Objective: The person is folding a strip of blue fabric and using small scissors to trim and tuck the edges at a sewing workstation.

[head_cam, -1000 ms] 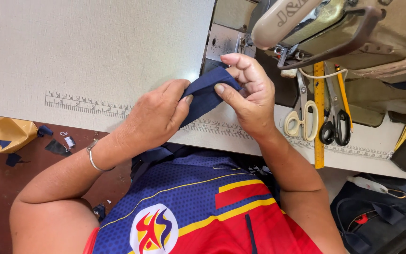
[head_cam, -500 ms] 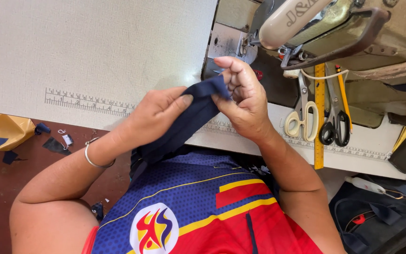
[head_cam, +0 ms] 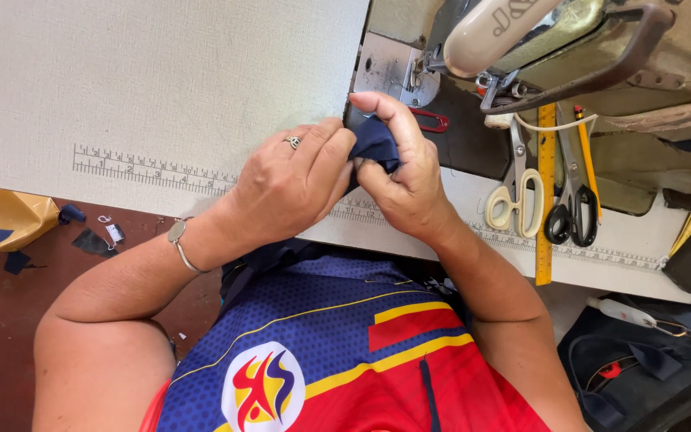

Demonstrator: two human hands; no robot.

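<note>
Navy cloth (head_cam: 376, 142), one piece, is pinched between both hands above the near edge of the table (head_cam: 161, 88), just in front of the sewing machine (head_cam: 537, 40). The left hand (head_cam: 289, 188) has its fingers curled nearly closed, fingertips pressed onto the cloth's left edge; one ring shows on a finger and one bracelet sits at the wrist. The right hand (head_cam: 405, 172) is likewise closed on the cloth, thumb and fingers folded over its right side, the forefinger arched on top. The two hands touch each other at the fingertips, with the cloth bunched between them; most of it is hidden under the fingers.

Count of items to the right of the hands: two pairs of scissors, one with cream handles (head_cam: 513, 200) and one with black handles (head_cam: 573, 212), lying side by side; one yellow ruler (head_cam: 545, 200) between them; one pencil (head_cam: 585, 152) beside the black pair. One printed scale runs along the table's near edge. On the floor at left: one yellow bag (head_cam: 9, 218) and several dark scraps (head_cam: 89, 240). One dark bag (head_cam: 641, 368) lies at lower right.
</note>
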